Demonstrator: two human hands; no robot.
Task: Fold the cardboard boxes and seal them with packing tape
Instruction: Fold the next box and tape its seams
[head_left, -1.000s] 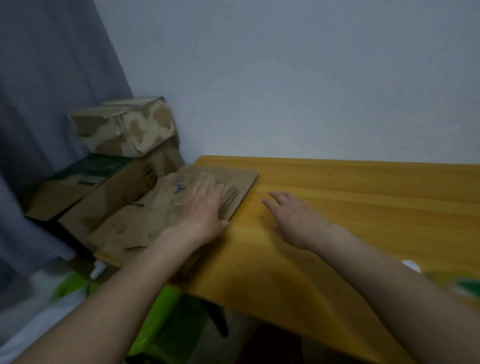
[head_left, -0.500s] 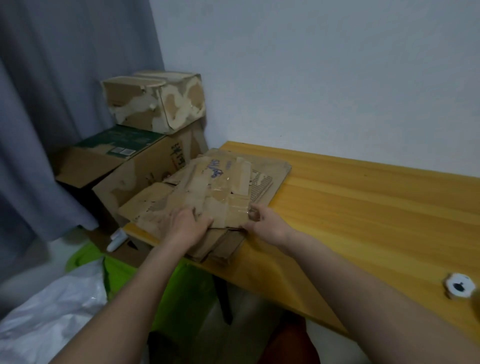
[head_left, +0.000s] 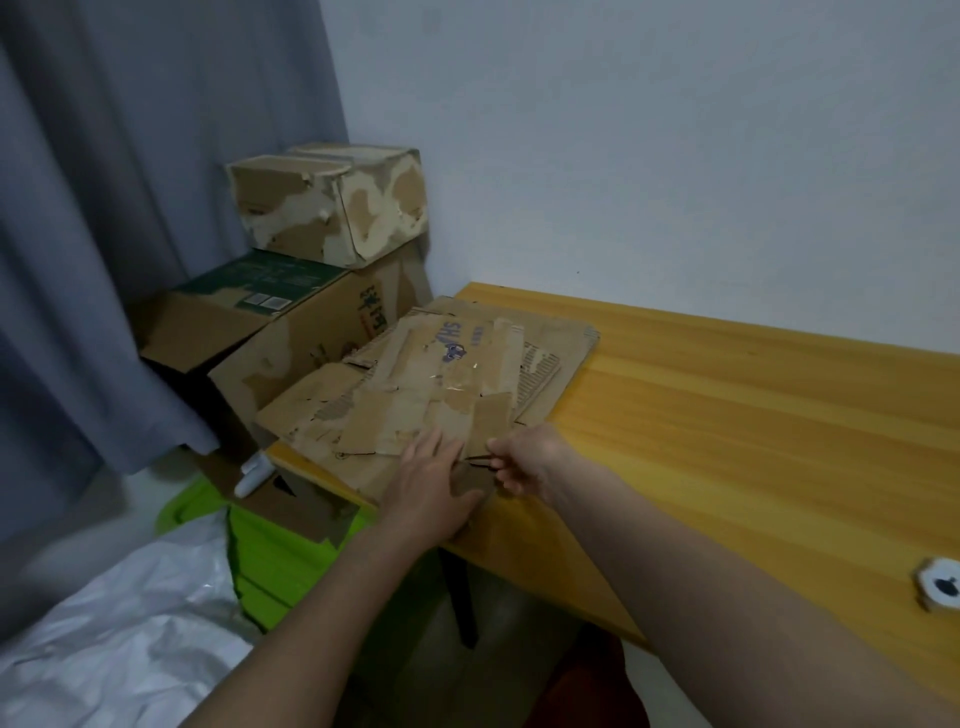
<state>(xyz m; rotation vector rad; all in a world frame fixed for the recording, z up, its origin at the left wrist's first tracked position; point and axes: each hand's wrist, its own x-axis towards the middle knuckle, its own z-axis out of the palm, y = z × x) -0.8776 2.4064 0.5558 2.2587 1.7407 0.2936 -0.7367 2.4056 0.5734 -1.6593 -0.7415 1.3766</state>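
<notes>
Presently the work stands at its first step: taking a flattened box off the supply before any folding or taping. Beyond the table's left end stand made-up cartons on the floor (head_left: 291, 332), a torn one (head_left: 332, 208) on top. The stack of flattened cardboard boxes (head_left: 431, 384) lies on the left end of the table (head_left: 727, 415), overhanging its left and near edges. The left hand (head_left: 431, 488) rests flat on the stack's near corner, fingers straight, holding nothing. The right hand (head_left: 524, 462) is just beside it at the stack's near edge, fingers curled and pinching the top sheet's edge, so far as the view shows. A tape roll (head_left: 937, 582) sits well apart near the table's right near edge.

Judgement: the next move calls for lifting the top sheet free while the left hand pins the rest, then squaring it open.

Against half a second ago, both hands have shifted rightward along the near edge toward the stack's near corner; a second ago both lay flat, the right on bare table.
</notes>
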